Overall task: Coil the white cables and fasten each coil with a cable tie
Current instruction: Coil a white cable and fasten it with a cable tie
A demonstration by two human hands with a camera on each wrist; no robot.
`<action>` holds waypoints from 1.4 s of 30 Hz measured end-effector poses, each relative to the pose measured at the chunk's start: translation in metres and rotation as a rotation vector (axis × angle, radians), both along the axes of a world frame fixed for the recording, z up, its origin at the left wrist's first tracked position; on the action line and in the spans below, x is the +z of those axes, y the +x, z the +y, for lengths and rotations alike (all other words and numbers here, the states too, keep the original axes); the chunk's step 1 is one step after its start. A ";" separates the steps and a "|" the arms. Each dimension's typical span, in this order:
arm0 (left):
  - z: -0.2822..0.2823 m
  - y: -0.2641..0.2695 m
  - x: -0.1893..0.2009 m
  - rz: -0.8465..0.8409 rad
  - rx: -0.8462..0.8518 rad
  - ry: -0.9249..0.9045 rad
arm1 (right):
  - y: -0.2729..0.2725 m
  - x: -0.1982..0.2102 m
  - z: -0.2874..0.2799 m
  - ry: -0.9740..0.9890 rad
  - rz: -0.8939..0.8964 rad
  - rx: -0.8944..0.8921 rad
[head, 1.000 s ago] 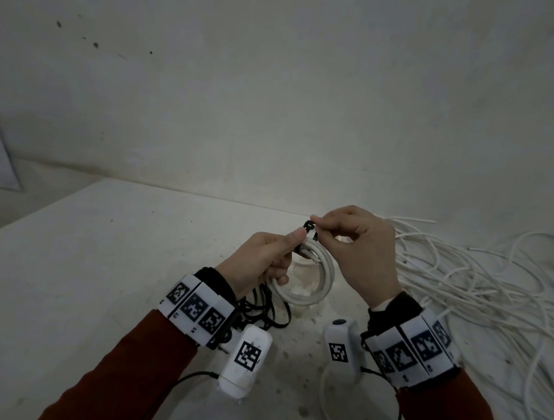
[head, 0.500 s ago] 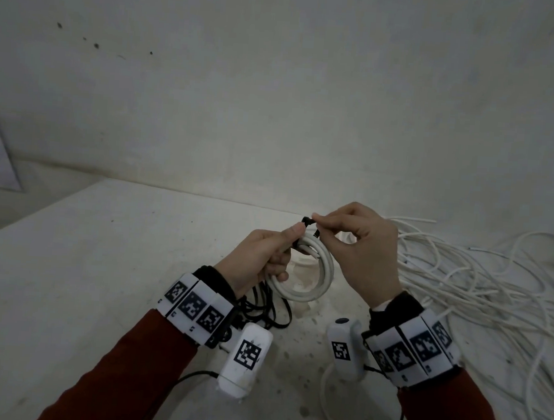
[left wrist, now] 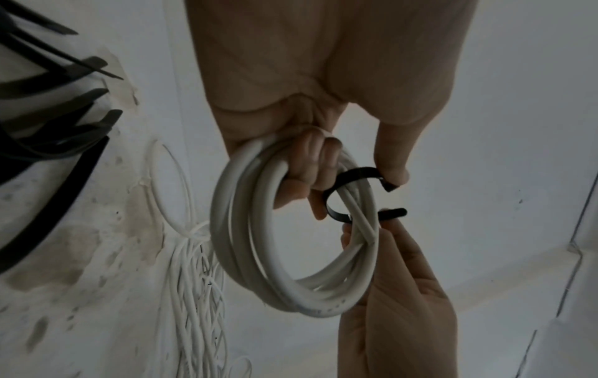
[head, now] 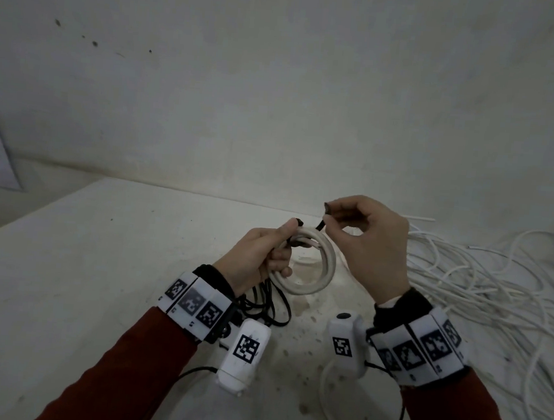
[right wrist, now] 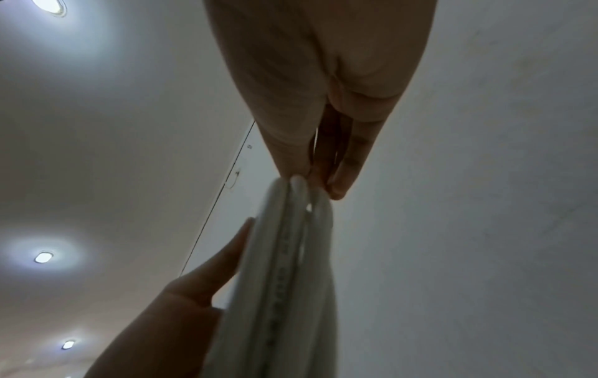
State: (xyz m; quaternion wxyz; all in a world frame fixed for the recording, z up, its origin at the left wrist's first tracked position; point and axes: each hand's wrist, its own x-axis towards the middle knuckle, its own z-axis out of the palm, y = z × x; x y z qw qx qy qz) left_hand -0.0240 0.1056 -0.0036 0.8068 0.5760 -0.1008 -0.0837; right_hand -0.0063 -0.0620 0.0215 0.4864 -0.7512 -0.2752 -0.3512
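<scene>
The left hand (head: 256, 257) grips the round white cable coil (head: 310, 271) above the counter (head: 67, 277). The right hand (head: 374, 249) fingers pinch the thin black cable tie (left wrist: 352, 194), looped open around the coil.

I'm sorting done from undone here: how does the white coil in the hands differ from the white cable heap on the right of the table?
The coil is wound into a tight round ring; the heap sprawls in loose, tangled loops. The coil is held above the table by the left hand; the heap lies on it. A black cable tie, its ends not yet joined, wraps the coil; none shows on the heap. Both are white cable.
</scene>
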 end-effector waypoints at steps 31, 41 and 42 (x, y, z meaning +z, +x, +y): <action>-0.009 -0.003 -0.003 -0.081 -0.049 0.048 | 0.004 0.009 -0.014 -0.310 -0.092 0.105; -0.008 -0.004 -0.001 -0.094 -0.049 0.071 | 0.004 0.010 -0.015 -0.295 -0.141 0.090; -0.008 -0.004 -0.001 -0.093 -0.050 0.073 | 0.004 0.010 -0.015 -0.294 -0.141 0.089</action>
